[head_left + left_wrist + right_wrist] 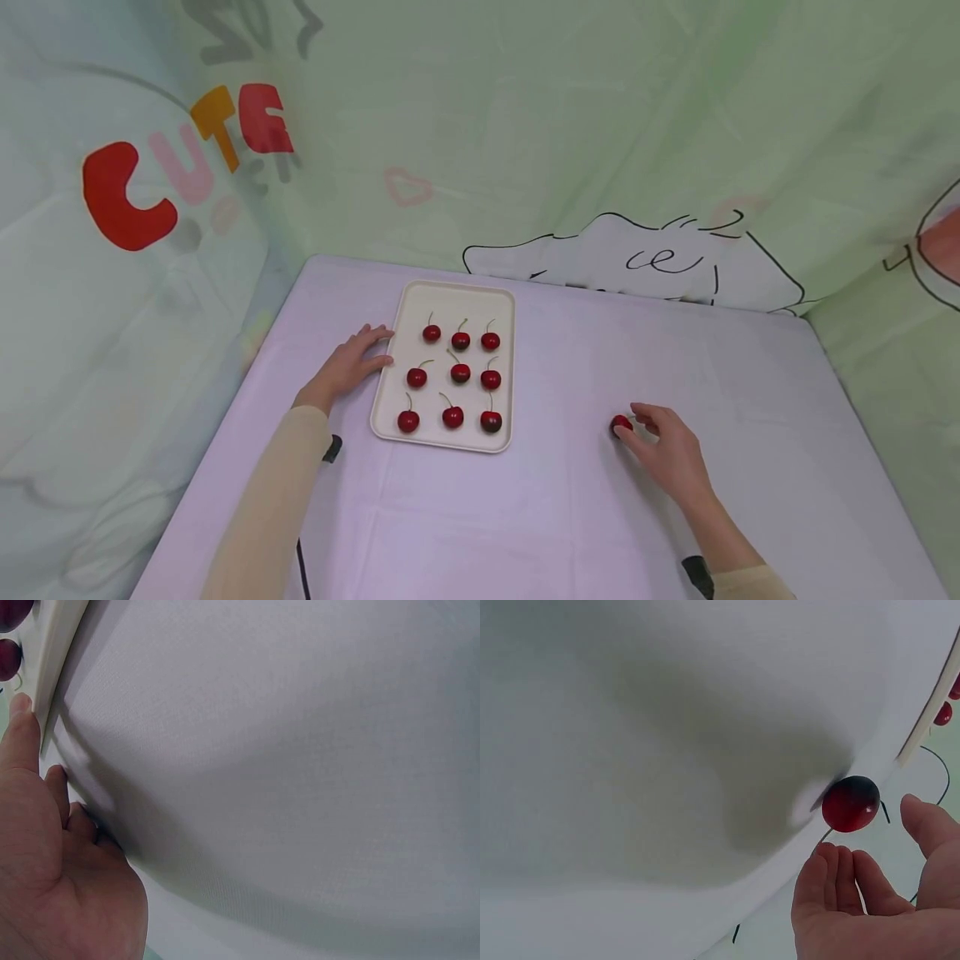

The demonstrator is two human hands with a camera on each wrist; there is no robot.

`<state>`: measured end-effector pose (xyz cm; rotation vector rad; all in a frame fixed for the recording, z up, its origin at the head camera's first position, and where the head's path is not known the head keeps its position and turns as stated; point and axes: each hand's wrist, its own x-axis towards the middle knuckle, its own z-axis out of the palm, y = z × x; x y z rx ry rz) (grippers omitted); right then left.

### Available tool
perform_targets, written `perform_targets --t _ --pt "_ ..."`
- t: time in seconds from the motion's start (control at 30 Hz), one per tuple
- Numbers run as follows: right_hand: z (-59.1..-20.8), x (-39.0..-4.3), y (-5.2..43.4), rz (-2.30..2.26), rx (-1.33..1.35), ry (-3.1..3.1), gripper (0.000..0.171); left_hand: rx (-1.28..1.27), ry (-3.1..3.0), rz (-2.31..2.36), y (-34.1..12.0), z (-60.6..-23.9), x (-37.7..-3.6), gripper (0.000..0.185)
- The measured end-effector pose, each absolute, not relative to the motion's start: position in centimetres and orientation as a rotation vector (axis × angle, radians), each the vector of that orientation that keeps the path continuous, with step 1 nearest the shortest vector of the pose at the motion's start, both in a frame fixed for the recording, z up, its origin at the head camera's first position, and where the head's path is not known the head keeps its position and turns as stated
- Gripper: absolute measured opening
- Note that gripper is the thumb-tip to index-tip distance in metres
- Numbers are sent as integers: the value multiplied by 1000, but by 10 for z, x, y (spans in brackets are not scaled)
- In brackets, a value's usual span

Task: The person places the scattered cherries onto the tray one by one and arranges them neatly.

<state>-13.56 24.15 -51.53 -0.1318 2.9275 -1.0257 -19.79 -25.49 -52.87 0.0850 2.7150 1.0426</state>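
A single dark red cherry (619, 422) with a thin stem lies on the tablecloth, right of the tray. My right hand (670, 450) is beside it, with thumb and fingers spread around it. In the right wrist view, a gap shows between the thumb and the cherry (851, 804), while the fingertips are close to its stem; whether they touch it I cannot tell. At the cream tray's (457, 297) left edge rests my left hand (349, 364), its fingers extended along the rim. Several stemmed cherries (461, 373) lie in three rows inside the tray.
A pale lilac cloth (480, 525) covers the table. Printed curtains (525, 150) hang behind and at both sides, close to the table's edges. Near the left forearm a black cable (302, 569) runs down over the cloth.
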Motion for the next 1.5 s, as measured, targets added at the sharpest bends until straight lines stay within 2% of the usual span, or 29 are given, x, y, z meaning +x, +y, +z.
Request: perform_targets --t 0.63,1.0,1.5 --pt "-528 -138 240 -987 -105 2938 43 80 2721 1036 -256 -532 -198 54" --pt "-521 -146 232 -1005 -169 2945 41 77 2725 1043 -258 -535 -198 54" --pt "-515 -199 190 -1028 -258 2908 42 77 2716 1059 -255 -528 -198 53"
